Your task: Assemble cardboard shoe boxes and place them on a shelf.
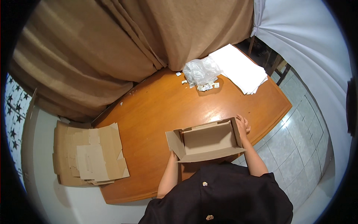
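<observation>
An open cardboard box (209, 139) sits at the table's near edge in front of me, its inside facing up and its flaps standing out at the left and along the near side. My left hand (172, 154) is at the box's left end, mostly covered by the left flap, so its fingers are hidden. Against the outside of the right end lies my right hand (243, 126), with its fingers bent a little and apart. The box is between the two hands.
Flattened cardboard pieces (91, 156) are stacked at the table's left end. Toward the back lie a crumpled clear plastic bag (201, 71), several small packets (209, 86) and a stack of white paper sheets (238, 69). A brown curtain (149, 33) hangs along the far edge.
</observation>
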Action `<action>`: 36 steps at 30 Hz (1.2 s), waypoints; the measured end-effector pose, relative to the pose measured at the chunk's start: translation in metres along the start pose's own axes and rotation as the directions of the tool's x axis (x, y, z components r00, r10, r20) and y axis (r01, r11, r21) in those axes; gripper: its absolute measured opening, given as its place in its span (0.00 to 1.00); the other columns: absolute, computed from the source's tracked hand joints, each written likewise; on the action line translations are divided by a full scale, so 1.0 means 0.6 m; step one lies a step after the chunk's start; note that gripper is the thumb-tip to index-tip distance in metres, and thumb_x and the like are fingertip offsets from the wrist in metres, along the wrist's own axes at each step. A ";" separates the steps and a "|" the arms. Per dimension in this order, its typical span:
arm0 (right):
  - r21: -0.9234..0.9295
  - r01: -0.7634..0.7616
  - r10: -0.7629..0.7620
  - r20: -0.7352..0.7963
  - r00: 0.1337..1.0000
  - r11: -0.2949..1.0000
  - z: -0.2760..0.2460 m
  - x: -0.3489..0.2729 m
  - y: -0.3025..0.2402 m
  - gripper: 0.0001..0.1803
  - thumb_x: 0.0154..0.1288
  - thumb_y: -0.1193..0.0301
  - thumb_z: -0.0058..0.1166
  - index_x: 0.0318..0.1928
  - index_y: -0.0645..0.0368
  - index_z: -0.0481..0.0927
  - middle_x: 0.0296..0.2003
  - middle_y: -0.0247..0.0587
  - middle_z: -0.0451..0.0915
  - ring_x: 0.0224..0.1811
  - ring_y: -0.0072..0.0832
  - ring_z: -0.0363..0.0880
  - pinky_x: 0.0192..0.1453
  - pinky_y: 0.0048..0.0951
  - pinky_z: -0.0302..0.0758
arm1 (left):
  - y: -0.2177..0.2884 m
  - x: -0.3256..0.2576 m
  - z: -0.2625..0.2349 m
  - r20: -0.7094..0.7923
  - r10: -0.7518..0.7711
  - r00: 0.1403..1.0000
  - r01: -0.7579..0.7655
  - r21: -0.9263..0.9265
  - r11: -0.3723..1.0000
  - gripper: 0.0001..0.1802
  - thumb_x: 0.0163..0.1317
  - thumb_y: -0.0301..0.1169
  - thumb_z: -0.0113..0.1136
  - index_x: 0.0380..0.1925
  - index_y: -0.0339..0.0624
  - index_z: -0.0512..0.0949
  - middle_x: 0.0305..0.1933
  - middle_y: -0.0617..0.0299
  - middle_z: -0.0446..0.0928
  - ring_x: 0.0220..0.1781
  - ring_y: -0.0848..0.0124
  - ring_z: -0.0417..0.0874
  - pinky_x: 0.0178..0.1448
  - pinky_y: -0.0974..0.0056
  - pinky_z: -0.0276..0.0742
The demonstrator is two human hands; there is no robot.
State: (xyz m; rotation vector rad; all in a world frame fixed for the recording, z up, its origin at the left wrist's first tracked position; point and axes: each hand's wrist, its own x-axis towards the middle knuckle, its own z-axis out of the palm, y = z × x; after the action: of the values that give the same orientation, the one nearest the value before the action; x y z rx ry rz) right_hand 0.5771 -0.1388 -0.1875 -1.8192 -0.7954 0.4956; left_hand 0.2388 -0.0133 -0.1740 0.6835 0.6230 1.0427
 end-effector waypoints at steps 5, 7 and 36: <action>-0.447 -0.271 0.231 -0.143 0.962 0.852 -0.044 -0.043 -0.155 0.16 0.60 0.61 0.49 0.46 0.47 0.80 0.60 0.37 0.67 0.67 0.42 0.51 0.68 0.50 0.40 | -0.057 0.037 -0.117 -0.413 -0.255 0.874 0.259 -0.048 0.965 0.12 0.66 0.37 0.46 0.37 0.45 0.76 0.38 0.62 0.75 0.41 0.71 0.76 0.42 0.67 0.73; -0.558 -0.132 0.093 -0.099 0.991 0.819 -0.025 -0.036 -0.169 0.18 0.61 0.58 0.47 0.51 0.44 0.77 0.60 0.40 0.67 0.63 0.43 0.61 0.67 0.48 0.48 | -0.050 0.049 -0.170 -0.421 -0.003 0.907 0.118 0.247 0.962 0.12 0.65 0.36 0.46 0.38 0.42 0.76 0.40 0.60 0.75 0.42 0.69 0.76 0.44 0.66 0.72; 0.262 0.066 -0.135 0.254 0.958 0.963 -0.142 -0.071 -0.271 0.25 0.62 0.64 0.51 0.59 0.58 0.69 0.62 0.50 0.63 0.67 0.37 0.57 0.68 0.35 0.52 | 0.137 -0.143 0.175 0.502 0.305 0.809 -0.370 0.839 -0.398 0.31 0.45 0.42 0.68 0.51 0.49 0.72 0.64 0.46 0.55 0.68 0.48 0.51 0.66 0.45 0.47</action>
State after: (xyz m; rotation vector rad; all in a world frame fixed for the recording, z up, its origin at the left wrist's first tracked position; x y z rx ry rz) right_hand 0.5569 -0.1861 -0.0061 -1.4862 -0.9588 0.7535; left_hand 0.2389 -0.0858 -0.0326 2.6668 1.2838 0.8303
